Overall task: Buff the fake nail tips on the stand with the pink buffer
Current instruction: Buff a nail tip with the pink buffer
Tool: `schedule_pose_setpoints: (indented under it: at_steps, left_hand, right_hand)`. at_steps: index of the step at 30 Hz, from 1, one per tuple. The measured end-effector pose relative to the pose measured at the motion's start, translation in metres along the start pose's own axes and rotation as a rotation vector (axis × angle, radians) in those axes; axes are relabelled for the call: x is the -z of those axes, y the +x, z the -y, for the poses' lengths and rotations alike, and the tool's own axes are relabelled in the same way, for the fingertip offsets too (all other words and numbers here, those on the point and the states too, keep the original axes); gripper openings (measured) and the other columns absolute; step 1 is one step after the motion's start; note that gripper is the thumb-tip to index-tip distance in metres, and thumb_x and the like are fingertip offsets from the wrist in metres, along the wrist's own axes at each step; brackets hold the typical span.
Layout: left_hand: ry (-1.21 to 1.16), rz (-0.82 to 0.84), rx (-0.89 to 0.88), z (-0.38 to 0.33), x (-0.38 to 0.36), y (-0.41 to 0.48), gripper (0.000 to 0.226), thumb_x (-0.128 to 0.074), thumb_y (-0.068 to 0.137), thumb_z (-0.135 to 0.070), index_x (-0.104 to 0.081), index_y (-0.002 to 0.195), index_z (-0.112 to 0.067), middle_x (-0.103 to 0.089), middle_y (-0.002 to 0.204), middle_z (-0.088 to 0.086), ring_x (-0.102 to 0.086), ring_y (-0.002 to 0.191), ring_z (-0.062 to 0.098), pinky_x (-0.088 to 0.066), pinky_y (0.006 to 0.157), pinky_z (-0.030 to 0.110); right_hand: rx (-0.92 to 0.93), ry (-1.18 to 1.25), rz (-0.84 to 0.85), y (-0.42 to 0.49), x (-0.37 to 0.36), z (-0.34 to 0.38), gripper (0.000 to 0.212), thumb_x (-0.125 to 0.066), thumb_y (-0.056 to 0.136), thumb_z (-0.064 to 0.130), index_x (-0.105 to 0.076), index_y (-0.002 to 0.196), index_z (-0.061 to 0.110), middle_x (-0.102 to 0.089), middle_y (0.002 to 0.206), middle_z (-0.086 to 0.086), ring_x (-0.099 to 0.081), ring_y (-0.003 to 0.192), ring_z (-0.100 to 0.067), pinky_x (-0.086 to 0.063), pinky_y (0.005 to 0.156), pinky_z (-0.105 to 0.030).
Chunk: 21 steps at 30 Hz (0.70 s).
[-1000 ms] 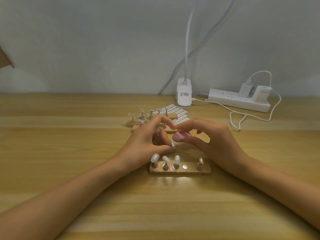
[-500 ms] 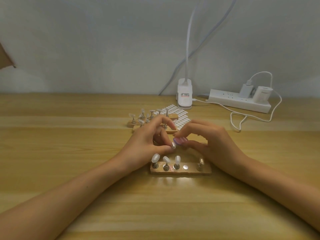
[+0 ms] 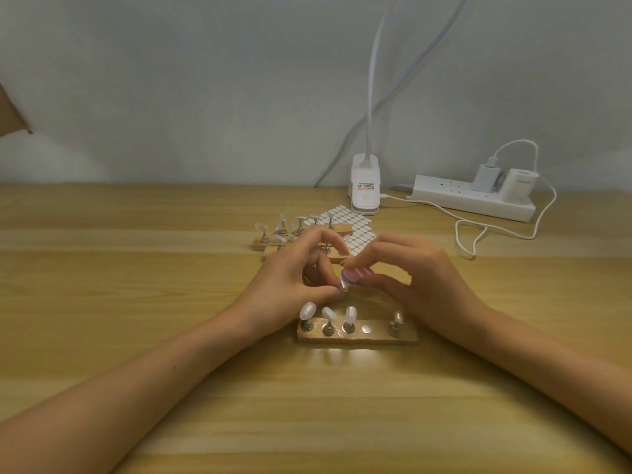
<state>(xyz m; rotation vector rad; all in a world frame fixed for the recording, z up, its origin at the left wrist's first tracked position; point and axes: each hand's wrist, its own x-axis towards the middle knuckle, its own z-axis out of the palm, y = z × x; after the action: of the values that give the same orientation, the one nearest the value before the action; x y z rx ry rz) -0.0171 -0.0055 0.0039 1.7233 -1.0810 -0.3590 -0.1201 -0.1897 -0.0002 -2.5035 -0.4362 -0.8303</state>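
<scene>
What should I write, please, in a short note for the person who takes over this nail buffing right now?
Left hand: pinches one lifted tip above the near stand.
Right hand: holds the pink buffer at that tip.
Near stand: three tips on pegs at its left, one empty spot, one peg at the right end.
Done: cannot tell which tips are buffed already.
Left to do: finish this tip, set it on the empty spot, probably buff the others; farther stands with more tips wait behind.
</scene>
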Motion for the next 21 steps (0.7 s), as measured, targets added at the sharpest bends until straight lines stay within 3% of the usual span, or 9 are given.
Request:
schedule_pose_setpoints:
  at_steps: [4, 6, 10, 14, 17, 21]
  left_hand:
    - [-0.017, -0.010, -0.001, -0.0005, -0.0002, 0.0000, 0.040, -0.079, 0.082, -0.005, -0.057, 0.114, -0.015, -0.067, 0.073, 0.007, -0.065, 0.068, 0.011, -0.048, 0.067, 0.019]
    - [-0.015, -0.006, 0.000, 0.0007, 0.0000, -0.0001, 0.042, -0.077, 0.082, 0.002, -0.057, 0.114, -0.015, -0.068, 0.073, 0.005, -0.066, 0.069, 0.011, -0.050, 0.069, 0.019]
    - [-0.005, -0.006, -0.001, 0.0007, 0.0002, -0.0004, 0.041, -0.078, 0.082, -0.001, -0.057, 0.114, -0.016, -0.067, 0.071, 0.002, -0.066, 0.069, 0.013, -0.051, 0.068, 0.021]
    - [-0.007, -0.007, -0.002, 0.0007, -0.0004, -0.0006, 0.042, -0.076, 0.081, 0.004, -0.057, 0.113, -0.015, -0.068, 0.070, 0.000, -0.065, 0.066, 0.008, -0.048, 0.066, 0.015]
    - [-0.008, -0.012, -0.006, 0.0000, -0.0005, -0.0007, 0.039, -0.078, 0.083, -0.002, -0.057, 0.113, -0.015, -0.067, 0.072, 0.006, -0.064, 0.066, 0.010, -0.047, 0.066, 0.017]
    - [-0.011, -0.005, -0.004, -0.0001, -0.0009, -0.0010, 0.041, -0.076, 0.082, 0.003, -0.057, 0.113, -0.016, -0.068, 0.073, 0.006, -0.066, 0.067, 0.010, -0.049, 0.067, 0.017]
  right_hand:
    - [0.063, -0.014, 0.050, 0.0001, -0.0018, 0.0021, 0.012, -0.071, 0.089, 0.018, -0.075, 0.099, 0.012, -0.070, 0.094, 0.002, -0.067, 0.087, -0.017, -0.051, 0.077, -0.047]
    - [0.017, -0.020, 0.016, 0.0008, -0.0008, 0.0008, 0.011, -0.073, 0.088, 0.017, -0.075, 0.097, 0.013, -0.070, 0.091, 0.002, -0.066, 0.085, -0.016, -0.051, 0.076, -0.048]
    - [0.064, -0.013, 0.038, -0.0001, -0.0011, 0.0027, 0.013, -0.070, 0.089, 0.019, -0.075, 0.099, 0.011, -0.069, 0.092, 0.001, -0.065, 0.085, -0.016, -0.051, 0.078, -0.039]
    - [-0.005, -0.004, -0.001, 0.0006, 0.0006, 0.0003, 0.011, -0.072, 0.088, 0.018, -0.075, 0.097, 0.013, -0.069, 0.091, 0.002, -0.065, 0.085, -0.017, -0.051, 0.077, -0.048]
    - [0.067, -0.013, 0.053, -0.0012, -0.0023, 0.0018, 0.012, -0.070, 0.090, 0.019, -0.075, 0.100, 0.014, -0.069, 0.096, 0.002, -0.066, 0.090, -0.017, -0.051, 0.080, -0.045]
    - [0.017, 0.006, -0.008, 0.0005, 0.0003, 0.0001, 0.014, -0.070, 0.089, 0.023, -0.075, 0.097, 0.012, -0.069, 0.091, 0.001, -0.065, 0.085, -0.016, -0.051, 0.076, -0.046]
